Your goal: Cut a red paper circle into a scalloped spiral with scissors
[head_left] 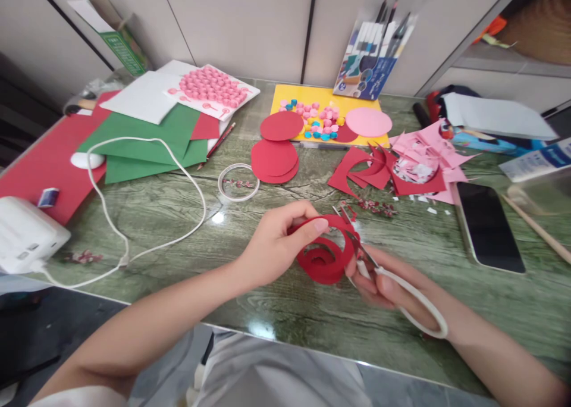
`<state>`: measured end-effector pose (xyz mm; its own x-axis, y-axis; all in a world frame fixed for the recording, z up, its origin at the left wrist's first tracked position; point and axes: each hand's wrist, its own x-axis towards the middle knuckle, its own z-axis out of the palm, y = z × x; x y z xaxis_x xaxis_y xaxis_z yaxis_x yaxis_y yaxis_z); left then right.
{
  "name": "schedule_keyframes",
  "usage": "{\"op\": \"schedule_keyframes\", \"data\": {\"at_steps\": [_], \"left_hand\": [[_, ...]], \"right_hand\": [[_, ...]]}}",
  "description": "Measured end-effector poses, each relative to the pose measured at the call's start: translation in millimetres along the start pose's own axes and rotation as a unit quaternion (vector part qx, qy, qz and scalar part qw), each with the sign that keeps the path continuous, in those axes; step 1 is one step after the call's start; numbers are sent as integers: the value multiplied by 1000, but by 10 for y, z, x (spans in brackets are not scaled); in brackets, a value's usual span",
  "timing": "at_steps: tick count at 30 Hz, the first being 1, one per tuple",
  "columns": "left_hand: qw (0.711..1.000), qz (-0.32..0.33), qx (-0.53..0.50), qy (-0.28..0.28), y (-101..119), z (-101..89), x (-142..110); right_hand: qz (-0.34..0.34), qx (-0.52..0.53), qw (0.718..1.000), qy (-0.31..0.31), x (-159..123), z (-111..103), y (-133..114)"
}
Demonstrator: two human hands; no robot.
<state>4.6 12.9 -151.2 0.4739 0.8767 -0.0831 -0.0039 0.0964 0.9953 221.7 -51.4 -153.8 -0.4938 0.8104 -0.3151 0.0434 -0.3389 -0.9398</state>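
Pinched between the thumb and fingers of my left hand is a red paper spiral, its coils hanging loosely above the table. My right hand is closed round a pair of scissors with white handles. The scissor blades lie at the right edge of the spiral, touching or very near the paper; the exact cut point is hard to make out. Beyond my left hand, red paper circles lie stacked. Curved red paper offcuts are farther back on the right.
A phone lies at the right. A white cable loops from a white charger at the left. Behind are a tape roll, green paper, a yellow sheet with small paper rolls, pink scraps and a pen box.
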Motion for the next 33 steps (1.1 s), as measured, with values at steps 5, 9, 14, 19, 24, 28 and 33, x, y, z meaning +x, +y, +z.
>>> {"op": "schedule_keyframes", "data": {"at_steps": [5,9,14,19,24,28,33], "left_hand": [[1000,-3,18,10,8,-18,13],[1000,6,23,18,15,-47,30],[999,16,37,28,55,-79,48],[998,24,58,28,113,-107,60],[995,16,92,18,136,-153,60],[993,19,117,-8,163,-213,62],[987,19,148,-65,230,-282,63]], "right_hand": [[17,8,999,-45,-14,-35,15],[21,3,999,-42,-23,-52,9],[20,-10,998,-51,-12,-67,-23],[38,-3,997,-69,-12,-81,-64],[41,-18,995,-85,-21,-110,-76],[70,-15,994,-87,-34,-122,-93],[103,-47,988,-105,-53,-156,-144]]}}
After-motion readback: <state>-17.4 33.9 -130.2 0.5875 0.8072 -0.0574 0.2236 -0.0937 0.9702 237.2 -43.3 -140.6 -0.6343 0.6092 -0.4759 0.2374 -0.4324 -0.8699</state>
